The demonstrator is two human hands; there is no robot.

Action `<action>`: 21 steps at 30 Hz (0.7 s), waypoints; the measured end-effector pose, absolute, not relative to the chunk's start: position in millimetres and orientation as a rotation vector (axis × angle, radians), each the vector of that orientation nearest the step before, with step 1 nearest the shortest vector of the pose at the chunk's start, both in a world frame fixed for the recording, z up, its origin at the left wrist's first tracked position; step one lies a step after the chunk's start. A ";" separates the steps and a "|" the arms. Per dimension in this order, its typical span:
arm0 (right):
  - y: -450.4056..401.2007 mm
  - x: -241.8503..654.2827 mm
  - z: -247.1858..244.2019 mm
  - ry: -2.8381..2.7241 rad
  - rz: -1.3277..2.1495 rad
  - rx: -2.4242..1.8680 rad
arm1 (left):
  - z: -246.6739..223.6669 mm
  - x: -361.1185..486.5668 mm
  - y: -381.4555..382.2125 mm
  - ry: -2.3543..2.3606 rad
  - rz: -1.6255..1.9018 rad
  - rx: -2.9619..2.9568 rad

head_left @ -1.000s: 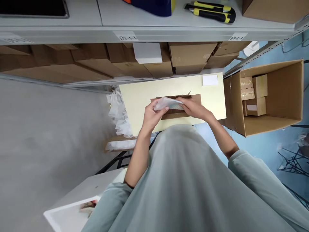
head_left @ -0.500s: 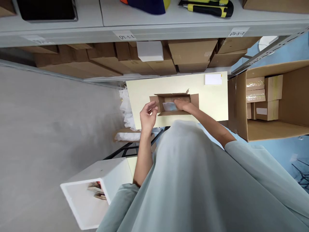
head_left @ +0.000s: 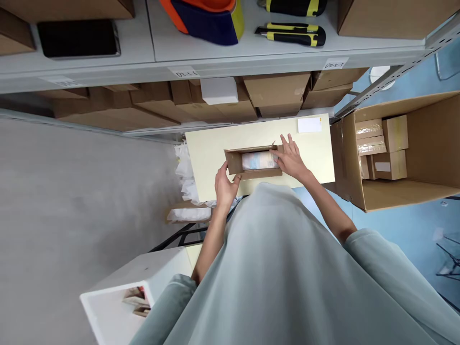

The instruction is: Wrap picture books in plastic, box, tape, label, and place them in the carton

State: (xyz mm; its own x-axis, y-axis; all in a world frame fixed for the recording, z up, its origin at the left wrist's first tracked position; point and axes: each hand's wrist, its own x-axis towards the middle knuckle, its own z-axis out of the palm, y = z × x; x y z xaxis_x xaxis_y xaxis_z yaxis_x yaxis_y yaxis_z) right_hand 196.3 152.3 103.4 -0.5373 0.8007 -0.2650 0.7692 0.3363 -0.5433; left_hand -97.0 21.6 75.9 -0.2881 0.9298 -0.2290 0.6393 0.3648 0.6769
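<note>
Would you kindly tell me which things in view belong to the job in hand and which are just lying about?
In the job: small open carton; wrapped packet inside it.
Apparently lying about, on the shelf: black flat device; utility knives.

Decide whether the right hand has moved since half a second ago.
Yes: the right hand has moved rightward, nearer the white card on the table.

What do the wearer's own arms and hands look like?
The left hand and right hand show no gloves, rings or watch. The left sleeve and right sleeve are loose, plain pale grey-green cloth, ending near the elbows, matching the top. Forearms uncovered.
</note>
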 end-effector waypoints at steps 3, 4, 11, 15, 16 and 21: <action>153.5 191.8 96.9 -2.461 1.014 -1.567 | 83.5 -83.6 21.2 1.999 0.609 1.474; 154.9 189.5 96.1 -2.428 1.017 -1.593 | 84.7 -79.9 21.3 1.948 0.582 1.514; 171.5 171.6 94.0 -2.198 1.127 -1.666 | 82.1 -77.8 26.1 1.683 0.467 1.639; 172.7 164.9 91.5 -2.174 1.176 -1.639 | 81.2 -85.1 34.0 1.683 0.520 1.584; 171.7 164.2 92.4 -2.171 1.158 -1.655 | 81.2 -86.6 37.1 1.720 0.538 1.551; 160.9 169.8 98.9 -2.161 0.998 -1.769 | 77.3 -92.8 59.0 1.937 0.675 1.428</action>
State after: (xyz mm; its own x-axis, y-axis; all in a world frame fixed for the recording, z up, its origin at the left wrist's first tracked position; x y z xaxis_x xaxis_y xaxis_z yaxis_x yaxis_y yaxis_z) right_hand 169.8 160.9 98.9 -0.2784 0.9215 -0.2708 0.8037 0.0691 -0.5910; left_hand -92.8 59.0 77.3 -0.2127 0.9591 -0.1868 0.6355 0.2810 0.7192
